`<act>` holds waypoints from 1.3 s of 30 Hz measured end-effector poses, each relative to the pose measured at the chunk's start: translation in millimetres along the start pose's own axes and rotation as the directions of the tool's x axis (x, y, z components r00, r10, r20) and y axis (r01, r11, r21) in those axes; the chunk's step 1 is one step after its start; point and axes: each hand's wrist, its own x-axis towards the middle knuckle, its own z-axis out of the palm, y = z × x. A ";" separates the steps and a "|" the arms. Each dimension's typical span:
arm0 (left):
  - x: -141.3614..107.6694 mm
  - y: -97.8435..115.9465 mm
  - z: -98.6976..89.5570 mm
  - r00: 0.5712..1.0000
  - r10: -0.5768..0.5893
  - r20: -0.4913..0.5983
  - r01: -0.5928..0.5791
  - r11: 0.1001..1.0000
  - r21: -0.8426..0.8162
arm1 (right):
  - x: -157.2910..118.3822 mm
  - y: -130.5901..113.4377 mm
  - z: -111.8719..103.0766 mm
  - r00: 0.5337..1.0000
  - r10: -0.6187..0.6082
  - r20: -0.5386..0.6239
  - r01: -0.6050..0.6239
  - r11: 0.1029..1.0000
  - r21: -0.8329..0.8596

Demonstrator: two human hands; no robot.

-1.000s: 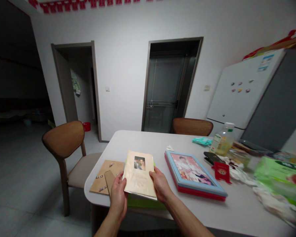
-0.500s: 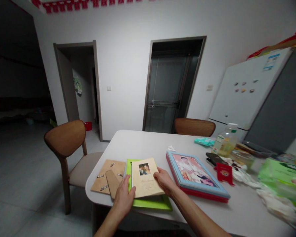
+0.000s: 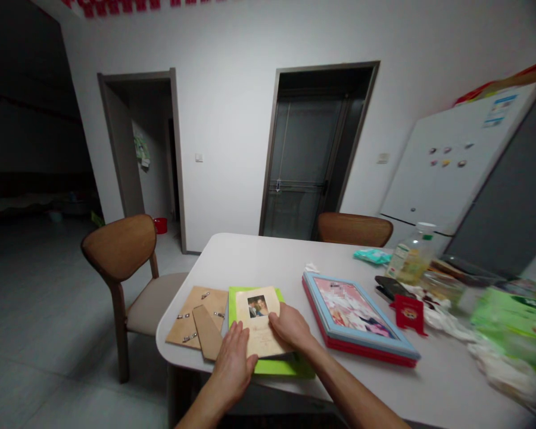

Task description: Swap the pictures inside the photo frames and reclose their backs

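Note:
A cream card (image 3: pixel 267 341) with a small photo of two people and faint print lies over a bright green picture frame (image 3: pixel 286 367) at the table's front edge. My right hand (image 3: pixel 291 328) grips the card's right side, thumb on top. My left hand (image 3: pixel 233 360) rests along the card's left edge, fingers stretched out and thumb apart, covering the lower left corner. Left of the frame is a brown backing board (image 3: pixel 186 304) with metal clips and a stand leg (image 3: pixel 206 333); the leg's lower end is close to my left hand.
A stack of frames, light blue (image 3: pixel 317 298) over red, stands to the right. Beyond are a red card (image 3: pixel 408 313), a dark wallet-like item (image 3: pixel 390 288), a bottle (image 3: pixel 411 256), crumpled tissues and a green package (image 3: pixel 513 322). Chairs stand left (image 3: pixel 118 247) and behind (image 3: pixel 355 229).
My left hand has shifted right, its fingers straightening along the card's edge. My right hand has moved slightly left and farther onto the card. The card has turned slightly and moved left.

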 end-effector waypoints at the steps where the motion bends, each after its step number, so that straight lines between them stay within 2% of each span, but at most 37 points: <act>1: -0.1 1.1 -1.6 1.000 -0.005 0.011 0.005 1.000 0.009 | -1.9 -0.2 -1.0 1.000 0.008 -0.005 -0.008 0.998 -0.055; 5: -0.5 1.4 -5.6 0.999 0.022 0.026 -0.023 0.999 0.037 | -11.0 -1.9 -2.3 1.000 0.017 -0.019 -0.020 0.980 -0.199; 10: -0.9 0.6 -3.2 0.999 0.047 0.016 -0.047 0.998 0.051 | -19.0 4.9 7.1 0.989 -0.097 -0.114 0.044 0.916 -0.398; 12: -2.7 0.9 -2.7 0.998 0.056 0.018 -0.057 0.998 0.040 | -20.0 11.4 12.3 0.984 -0.102 -0.148 0.032 0.910 -0.414; 15: -8.6 -6.0 -9.8 0.996 0.093 0.004 -0.093 0.996 0.011 | -20.7 17.6 15.2 0.985 -0.078 -0.153 0.014 0.924 -0.382; 18: -17.6 -31.0 -28.0 0.997 0.059 -0.059 -0.058 0.998 0.016 | -24.7 7.2 12.1 0.977 -0.154 -0.147 0.101 0.943 -0.316; 21: -27.8 -68.9 -45.8 0.985 -0.115 -0.126 0.124 0.990 0.068 | -35.0 -25.4 12.8 0.946 -0.312 -0.086 0.291 0.937 -0.191; 23: -34.7 -91.4 -50.7 0.974 -0.193 -0.119 0.205 0.974 0.099 | -44.1 -53.8 20.1 0.907 -0.420 -0.022 0.415 0.902 -0.115; 26: -43.1 -110.8 -47.1 0.980 -0.158 -0.117 0.174 0.974 0.146 | -55.8 -90.8 41.1 0.847 -0.530 0.043 0.531 0.842 -0.098; 30: -47.3 -121.5 -36.8 0.981 -0.067 -0.182 0.094 0.984 0.149 | -58.2 -111.7 71.9 0.857 -0.507 0.094 0.516 0.844 -0.146; 33: -47.0 -130.0 -34.4 0.967 -0.037 -0.254 0.069 0.991 0.117 | -55.1 -112.7 81.3 0.868 -0.491 0.066 0.495 0.867 -0.051; 36: -46.6 -131.5 -41.2 0.937 0.031 -0.348 0.012 0.993 0.121 | -56.0 -112.1 71.7 0.847 -0.530 0.029 0.525 0.845 0.107; 39: -44.5 -114.5 -54.9 0.914 0.096 -0.394 -0.042 0.989 0.143 | -59.6 -110.5 43.6 0.802 -0.597 -0.016 0.588 0.785 0.192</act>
